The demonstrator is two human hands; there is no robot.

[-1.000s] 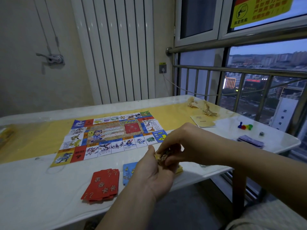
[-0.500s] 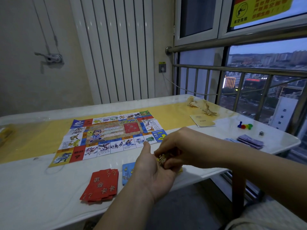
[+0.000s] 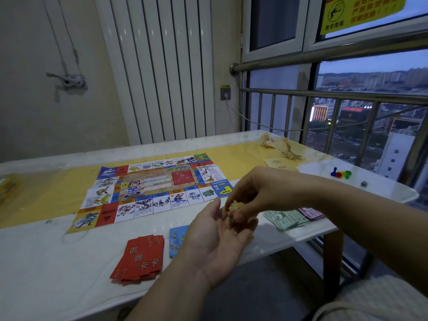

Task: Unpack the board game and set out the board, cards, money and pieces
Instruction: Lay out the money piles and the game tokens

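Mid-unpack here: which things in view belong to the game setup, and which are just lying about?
Job: board, red cards, blue cards, green money, purple money, pawns, die, yellow cards pinched by right hand.
Lying about: crumpled wrapper, wall socket, warning sign.
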